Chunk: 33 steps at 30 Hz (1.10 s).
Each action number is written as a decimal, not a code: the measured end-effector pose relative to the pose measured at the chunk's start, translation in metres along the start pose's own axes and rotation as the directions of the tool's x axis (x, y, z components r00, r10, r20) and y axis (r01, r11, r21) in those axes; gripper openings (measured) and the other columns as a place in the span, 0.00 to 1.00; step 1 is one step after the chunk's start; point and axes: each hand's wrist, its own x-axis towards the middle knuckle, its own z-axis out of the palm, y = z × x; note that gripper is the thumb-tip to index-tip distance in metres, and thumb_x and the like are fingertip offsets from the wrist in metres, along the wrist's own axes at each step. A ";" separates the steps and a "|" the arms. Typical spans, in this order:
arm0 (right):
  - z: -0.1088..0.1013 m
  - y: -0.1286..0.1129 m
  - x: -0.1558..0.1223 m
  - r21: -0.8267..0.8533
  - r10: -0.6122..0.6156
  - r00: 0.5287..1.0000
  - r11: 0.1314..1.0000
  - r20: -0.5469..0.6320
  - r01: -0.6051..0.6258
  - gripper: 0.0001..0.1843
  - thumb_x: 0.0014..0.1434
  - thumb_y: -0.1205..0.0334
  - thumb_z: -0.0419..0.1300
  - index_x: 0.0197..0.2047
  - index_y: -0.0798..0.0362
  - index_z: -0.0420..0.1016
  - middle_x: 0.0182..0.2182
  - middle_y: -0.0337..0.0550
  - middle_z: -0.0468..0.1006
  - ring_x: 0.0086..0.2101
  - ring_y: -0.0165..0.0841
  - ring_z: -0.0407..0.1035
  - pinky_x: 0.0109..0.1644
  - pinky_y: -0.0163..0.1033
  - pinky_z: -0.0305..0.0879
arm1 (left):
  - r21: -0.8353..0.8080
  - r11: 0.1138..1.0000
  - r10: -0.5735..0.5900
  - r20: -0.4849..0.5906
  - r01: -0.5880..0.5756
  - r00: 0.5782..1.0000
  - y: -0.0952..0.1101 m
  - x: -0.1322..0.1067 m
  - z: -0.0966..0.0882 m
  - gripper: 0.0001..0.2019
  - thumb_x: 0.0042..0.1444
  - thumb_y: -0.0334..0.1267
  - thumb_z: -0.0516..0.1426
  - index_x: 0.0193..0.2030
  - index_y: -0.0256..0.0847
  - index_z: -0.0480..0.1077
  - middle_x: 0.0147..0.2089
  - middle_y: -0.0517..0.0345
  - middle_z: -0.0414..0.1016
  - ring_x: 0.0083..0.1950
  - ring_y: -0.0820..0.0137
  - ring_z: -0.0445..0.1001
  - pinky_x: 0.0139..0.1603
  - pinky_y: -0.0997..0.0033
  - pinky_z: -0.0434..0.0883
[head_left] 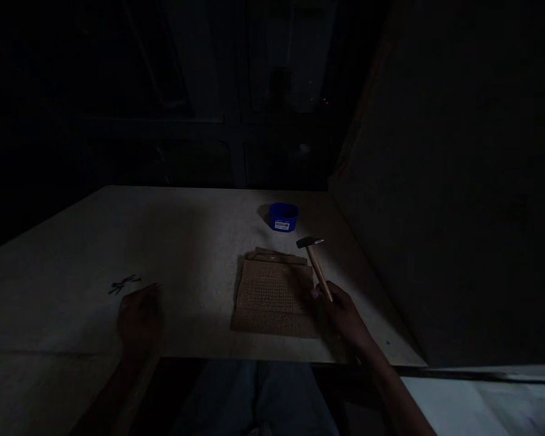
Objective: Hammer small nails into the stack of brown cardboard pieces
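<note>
My right hand (343, 312) is wrapped round the wooden handle of a hammer (318, 269). The hammer's dark head points up and away, raised over the right edge of a brown corrugated cardboard piece (272, 293). Many small holes or marks run in rows across the cardboard. On the left, my left hand (140, 318) is curled with its fingertips turned to the right; what it holds, if anything, is lost in the dark and blur. Just beyond it lies a small pile of thin dark pieces that look like nails (123, 284).
A blue plastic container (283, 217) with a white label stands behind the cardboard on the pale tabletop (200, 242). A tall dark panel (436, 212) borders the table on the right. Dim window frames lie beyond the far edge. My legs are under the near edge.
</note>
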 end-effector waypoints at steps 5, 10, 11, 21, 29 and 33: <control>-0.009 0.034 0.002 0.017 0.104 0.975 0.995 -0.195 -0.103 0.24 0.54 0.38 0.61 0.35 0.53 0.73 0.24 0.40 0.73 0.25 0.34 0.64 0.24 0.35 0.58 | -0.301 0.952 0.064 0.361 0.052 0.930 0.070 -0.034 0.060 0.21 0.59 0.57 0.52 0.41 0.44 0.76 0.45 0.50 0.81 0.46 0.57 0.79 0.51 0.54 0.77; 0.003 0.052 -0.006 0.178 0.223 0.962 0.965 -0.158 -0.194 0.23 0.55 0.38 0.62 0.35 0.50 0.68 0.18 0.32 0.66 0.17 0.28 0.58 0.17 0.32 0.54 | -0.402 0.880 0.025 0.569 0.252 0.822 0.096 -0.063 0.098 0.26 0.56 0.63 0.54 0.40 0.42 0.78 0.45 0.48 0.83 0.47 0.56 0.80 0.50 0.55 0.77; 0.007 0.053 -0.008 0.210 0.240 0.960 0.956 -0.145 -0.207 0.23 0.55 0.37 0.62 0.35 0.50 0.67 0.18 0.31 0.64 0.16 0.27 0.56 0.16 0.32 0.54 | -0.400 0.871 0.013 0.597 0.284 0.802 0.098 -0.067 0.102 0.26 0.56 0.63 0.55 0.40 0.42 0.78 0.45 0.48 0.83 0.48 0.56 0.80 0.50 0.55 0.77; 0.038 0.031 -0.026 0.220 0.220 0.966 0.957 -0.136 -0.187 0.24 0.59 0.36 0.59 0.39 0.50 0.67 0.22 0.33 0.66 0.17 0.28 0.59 0.17 0.33 0.57 | -0.427 0.831 -0.082 0.540 0.357 0.838 0.104 -0.071 0.085 0.22 0.55 0.60 0.57 0.41 0.43 0.79 0.47 0.49 0.83 0.51 0.55 0.80 0.54 0.55 0.75; 0.049 0.040 -0.020 0.094 0.139 0.978 0.988 -0.154 -0.126 0.27 0.59 0.37 0.58 0.44 0.55 0.73 0.32 0.45 0.75 0.32 0.38 0.68 0.32 0.38 0.66 | -0.384 0.867 -0.054 0.560 0.317 0.827 0.096 -0.063 0.090 0.23 0.54 0.59 0.55 0.39 0.40 0.78 0.44 0.48 0.84 0.48 0.55 0.81 0.53 0.53 0.75; 0.048 0.053 -0.018 0.102 0.128 0.976 0.988 -0.176 -0.112 0.30 0.58 0.38 0.59 0.49 0.57 0.75 0.34 0.48 0.79 0.36 0.41 0.71 0.37 0.41 0.69 | -0.330 0.911 -0.047 0.514 0.248 0.856 0.094 -0.062 0.090 0.22 0.55 0.55 0.53 0.39 0.39 0.78 0.45 0.45 0.83 0.48 0.54 0.80 0.53 0.52 0.75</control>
